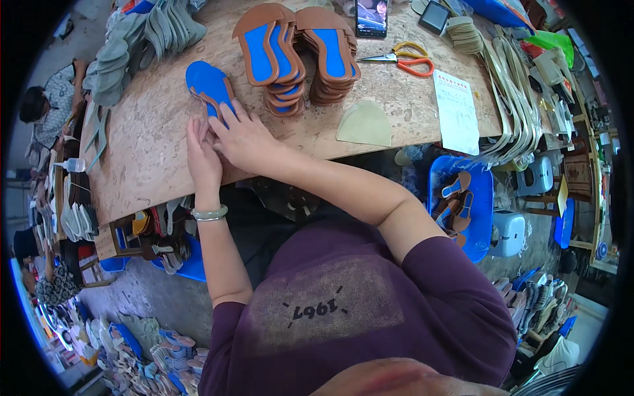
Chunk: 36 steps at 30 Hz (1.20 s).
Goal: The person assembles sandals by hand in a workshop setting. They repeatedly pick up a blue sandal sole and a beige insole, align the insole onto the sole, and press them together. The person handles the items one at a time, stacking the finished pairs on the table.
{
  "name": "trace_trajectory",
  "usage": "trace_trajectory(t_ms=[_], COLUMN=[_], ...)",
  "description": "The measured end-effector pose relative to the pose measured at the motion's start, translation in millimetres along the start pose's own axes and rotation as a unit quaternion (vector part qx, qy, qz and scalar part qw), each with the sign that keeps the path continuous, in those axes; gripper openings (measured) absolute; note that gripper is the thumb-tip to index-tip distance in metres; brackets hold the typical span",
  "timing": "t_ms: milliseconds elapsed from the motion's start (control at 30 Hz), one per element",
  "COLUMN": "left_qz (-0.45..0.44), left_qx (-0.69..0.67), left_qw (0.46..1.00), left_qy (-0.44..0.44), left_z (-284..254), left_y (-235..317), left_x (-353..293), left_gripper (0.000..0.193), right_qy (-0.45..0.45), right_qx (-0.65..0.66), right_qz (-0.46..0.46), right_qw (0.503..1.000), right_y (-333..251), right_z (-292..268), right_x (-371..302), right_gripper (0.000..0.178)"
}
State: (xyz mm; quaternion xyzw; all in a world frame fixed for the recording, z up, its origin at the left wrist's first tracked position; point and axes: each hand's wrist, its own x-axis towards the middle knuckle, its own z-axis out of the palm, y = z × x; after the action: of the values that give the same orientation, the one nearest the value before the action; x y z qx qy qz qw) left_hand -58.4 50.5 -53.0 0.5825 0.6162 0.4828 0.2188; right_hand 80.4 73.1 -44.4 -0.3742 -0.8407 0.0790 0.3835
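Observation:
A shoe insole (203,78), bright blue on top with a brown edge, lies tilted on the wooden table before me. Its near end is hidden by my hands. My left hand (203,153), with a pale bangle on the wrist, is closed around the near left side of it. From the right, my right hand (246,137) lays its fingers over the insole's near part and pinches its edge there; the fingertips are partly hidden. Just beyond, to the right, stand a left stack of brown and blue insoles (267,58) and a right stack of the same insoles (328,61).
Orange- and yellow-handled scissors (415,61), a phone (371,18), a pale green half-round piece (365,124) and a paper sheet (457,112) lie on the table (142,155). Grey sole pieces (168,32) pile up far left. A blue bin (481,198) with insoles stands right.

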Motion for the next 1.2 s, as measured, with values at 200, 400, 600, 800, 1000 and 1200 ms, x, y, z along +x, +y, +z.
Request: trace_trajectory(t_ms=[200, 400, 600, 800, 1000, 1200], left_qz=[0.034, 0.099, 0.166, 0.205, 0.153, 0.150], left_qx=[0.099, 0.256, 0.142, 0.212, 0.245, 0.184], left_qw=[0.995, 0.961, 0.976, 0.942, 0.939, 0.945], left_qy=[-0.004, 0.040, -0.012, -0.160, -0.188, -0.224], left_z=[-4, 0, 48, 138, 169, 175], left_y=[-1, 3, 81, 144, 138, 137], left_x=[0, 4, -31, -45, -46, -47], left_gripper=[0.061, 0.056, 0.022, 0.028, 0.033, 0.032], right_qy=[-0.018, 0.052, 0.255, 0.287, 0.235, 0.240], right_qx=[-0.020, 0.137, 0.204, 0.519, 0.488, 0.518], right_qz=[-0.039, 0.026, 0.017, 0.187, 0.339, 0.321], right_qw=[0.999, 0.989, 0.945, 0.783, 0.769, 0.756], right_y=[15, 4, 60, 129, 152, 158], right_z=[13, -51, -170, -249, -229, -226], right_x=[-5, 16, -22, -97, -159, -162], right_gripper=[0.042, 0.041, 0.037, 0.056, 0.058, 0.057])
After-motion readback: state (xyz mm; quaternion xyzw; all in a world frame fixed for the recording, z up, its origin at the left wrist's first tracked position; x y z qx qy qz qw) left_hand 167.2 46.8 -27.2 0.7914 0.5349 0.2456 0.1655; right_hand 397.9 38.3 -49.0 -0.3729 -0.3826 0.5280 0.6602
